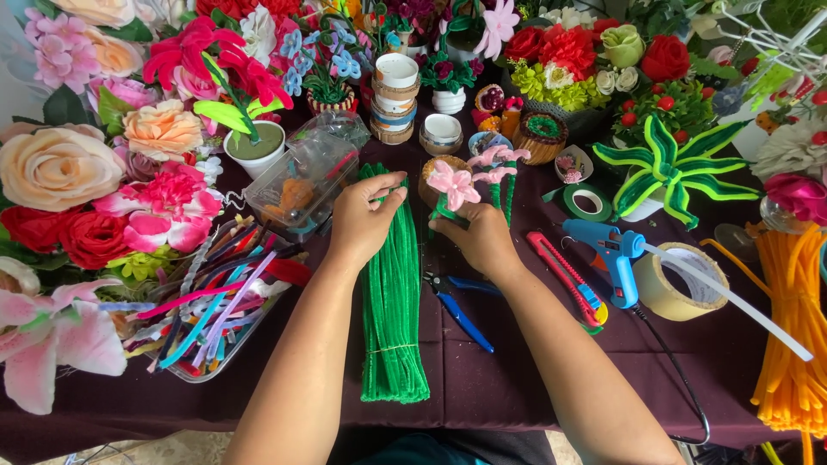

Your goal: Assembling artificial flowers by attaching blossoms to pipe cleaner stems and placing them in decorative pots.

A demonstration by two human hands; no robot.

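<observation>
My left hand [366,222] rests on the top end of a thick bundle of green pipe cleaners [394,319] and pinches one or more strands between thumb and fingers. My right hand [482,237] grips the green stem of a small pink pipe-cleaner flower [453,182], held upright just right of the bundle. Two more pink flowers on green stems [500,164] stand behind it. Blue-handled pliers [461,310] lie on the dark purple tablecloth [508,379] between my forearms.
A clear tub of mixed pipe cleaners [211,310] sits left, an empty-looking clear box [306,176] behind it. Right: red utility knife [568,280], blue glue gun [616,254], tape rolls [680,288], orange pipe cleaners [792,336]. Artificial flowers ring the table.
</observation>
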